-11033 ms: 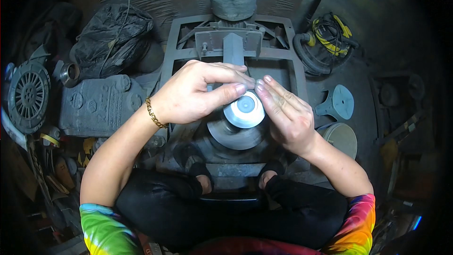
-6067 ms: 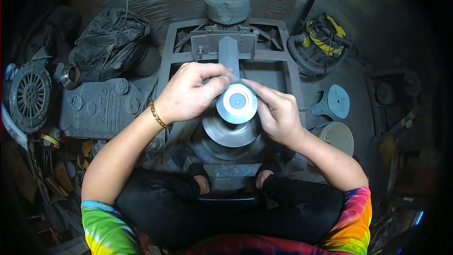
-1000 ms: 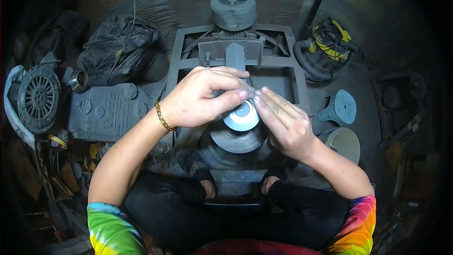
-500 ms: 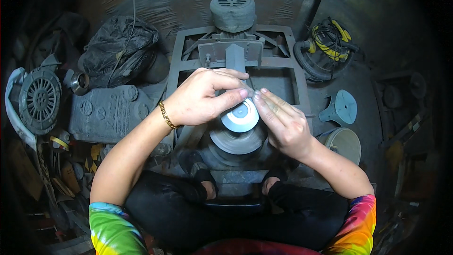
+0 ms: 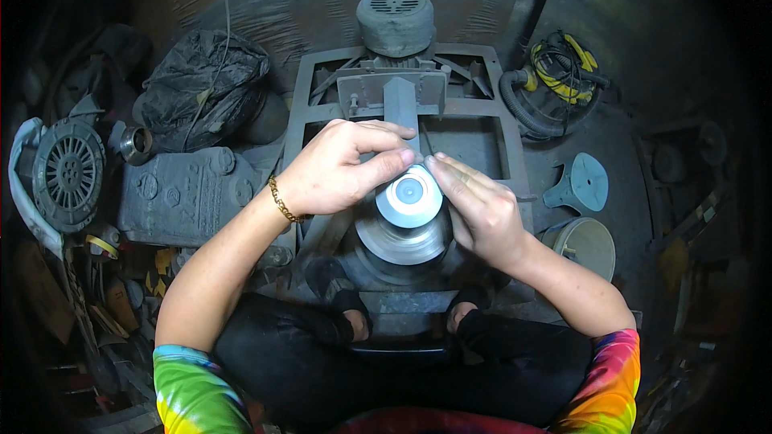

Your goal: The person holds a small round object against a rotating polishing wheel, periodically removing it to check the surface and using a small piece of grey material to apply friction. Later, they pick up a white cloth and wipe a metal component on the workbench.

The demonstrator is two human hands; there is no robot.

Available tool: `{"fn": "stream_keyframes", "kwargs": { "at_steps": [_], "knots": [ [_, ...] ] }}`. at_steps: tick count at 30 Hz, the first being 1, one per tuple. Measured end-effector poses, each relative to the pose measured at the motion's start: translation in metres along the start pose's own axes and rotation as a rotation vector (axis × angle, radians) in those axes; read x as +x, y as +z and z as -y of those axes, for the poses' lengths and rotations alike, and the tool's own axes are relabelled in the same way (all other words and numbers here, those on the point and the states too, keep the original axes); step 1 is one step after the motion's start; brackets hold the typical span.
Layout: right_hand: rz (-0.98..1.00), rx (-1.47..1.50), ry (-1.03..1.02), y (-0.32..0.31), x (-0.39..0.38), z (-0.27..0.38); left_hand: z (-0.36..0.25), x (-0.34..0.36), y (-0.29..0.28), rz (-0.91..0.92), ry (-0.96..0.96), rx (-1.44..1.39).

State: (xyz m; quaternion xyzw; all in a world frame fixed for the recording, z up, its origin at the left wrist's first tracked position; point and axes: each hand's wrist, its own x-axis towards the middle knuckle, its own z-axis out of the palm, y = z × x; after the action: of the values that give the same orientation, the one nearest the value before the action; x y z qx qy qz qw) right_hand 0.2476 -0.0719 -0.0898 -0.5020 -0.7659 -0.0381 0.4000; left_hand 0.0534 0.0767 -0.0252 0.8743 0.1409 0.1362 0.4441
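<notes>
My left hand, with a gold chain on its wrist, has its fingers closed over the far rim of a silver round metal piece on a spindle. My right hand is closed at that piece's right side, fingertips nearly meeting my left thumb. Both hold something small and grey between their fingertips against the rim; I cannot make out what it is. Below the piece a larger, motion-blurred metal disc turns. Behind my fingers runs a grey bar from the machine frame.
A dusty motor tops the frame. Left are a black bag, a grey casting and a vented housing. Right are a yellow-black vacuum, a pale blue stool and a bucket. My legs and feet are below.
Since half a second ago my right hand has turned slightly, its fingers more bent and a little lower on the right side. My left hand has shifted slightly left, still at the rim.
</notes>
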Motion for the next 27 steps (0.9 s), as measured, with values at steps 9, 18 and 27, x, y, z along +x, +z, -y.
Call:
{"fn": "stream_keyframes", "kwargs": {
  "at_steps": [9,18,27],
  "knots": [
    [-0.051,0.192,0.142,0.007,0.002,0.004,-0.002,-0.002,0.002,0.012,-0.055,0.029],
    [-0.014,0.342,0.27,0.002,0.004,0.008,0.0,-0.002,0.002,0.007,-0.056,0.022],
    [-0.01,0.325,0.251,-0.005,0.008,0.009,-0.006,-0.002,0.0,-0.007,-0.032,-0.016]
  ]
}}
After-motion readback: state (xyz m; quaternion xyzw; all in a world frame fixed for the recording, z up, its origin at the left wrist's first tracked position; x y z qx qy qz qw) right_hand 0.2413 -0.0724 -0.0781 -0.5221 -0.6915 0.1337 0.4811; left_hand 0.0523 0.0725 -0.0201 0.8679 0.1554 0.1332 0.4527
